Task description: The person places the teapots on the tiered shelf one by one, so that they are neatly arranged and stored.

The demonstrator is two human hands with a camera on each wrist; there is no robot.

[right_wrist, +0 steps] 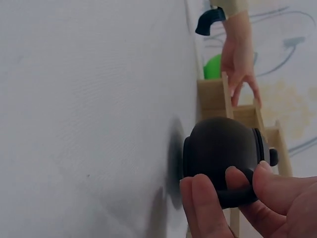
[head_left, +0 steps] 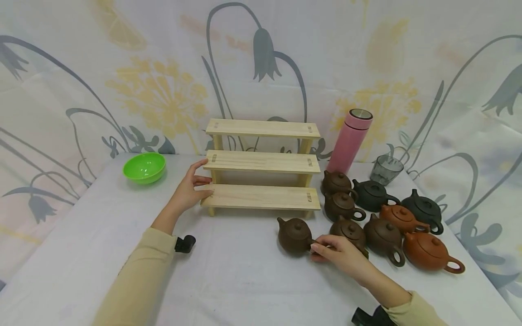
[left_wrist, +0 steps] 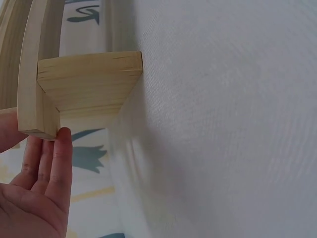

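Dark brown, round-bodied clay teapot (head_left: 294, 235) sits just left of the right grip (head_left: 342, 256), and to the right of the left grip (head_left: 188, 190). Farthest left, a glossy bright-green round bowl (head_left: 140, 179) lies beyond the left grip, apart from it, so only a wide sweep of that arm would likely knock it. The left grip is loosely spread, its fingers touching the left end of a three-tiered pale wooden rack (head_left: 261, 198); because it touches that end without wrapping round it, an uneven push could skew or tip the rack. The right grip is narrow, pinching the teapot's looped handle (right_wrist: 237, 199), which leaves the weight hanging to one side: a slack pinch could let the body roll and the loose-looking lid (head_left: 296, 227) slide off. Whether the base touches the white-covered desk (head_left: 228, 276) is hard to tell, so a short drop cannot be ruled out. Past the rack's right end, beyond the right grip, a tall pink cylindrical flask (head_left: 348, 142) might topple if bumped. Just behind the right grip's knuckles, another dark brown clay teapot (head_left: 347, 230) crowds in; a careless rightward swing could drive it against the reddish-brown clay teapot (head_left: 432, 251) farther right and chip a spout.
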